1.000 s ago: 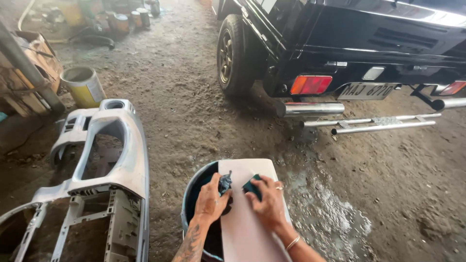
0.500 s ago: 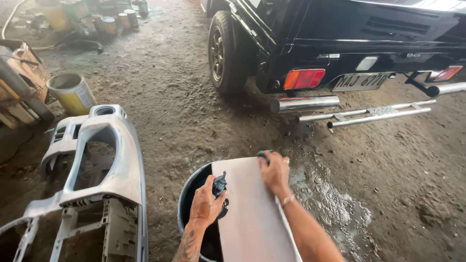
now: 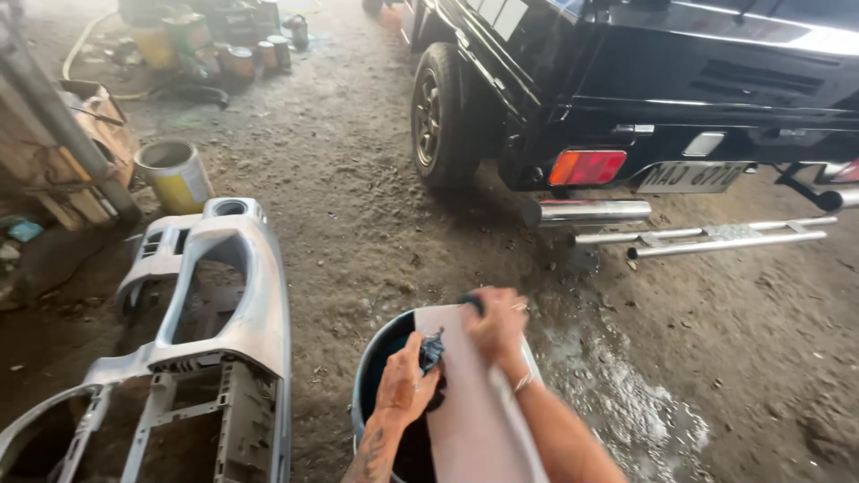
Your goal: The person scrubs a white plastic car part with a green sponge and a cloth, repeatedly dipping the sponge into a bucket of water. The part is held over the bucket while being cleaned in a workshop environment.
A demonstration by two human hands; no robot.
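Dirt workshop floor (image 3: pixel 358 224), wet patch at 5 o'clock. Pale panel (image 3: pixel 470 411) rests across dark bucket (image 3: pixel 371 367), 6 o'clock. Left hand (image 3: pixel 403 385) pinches dark rag (image 3: pixel 432 347); right hand (image 3: pixel 497 326) presses dark pad at panel's top edge. Wet rubbing appears mid-course; panel dull.

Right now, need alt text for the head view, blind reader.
A person's two hands work on a pale flat panel propped over a dark bucket: the left hand holds a dark wet pad at its edge, the right hand presses near its top. A grey dashboard shell lies on the dirt floor to the left; a black vehicle stands behind.
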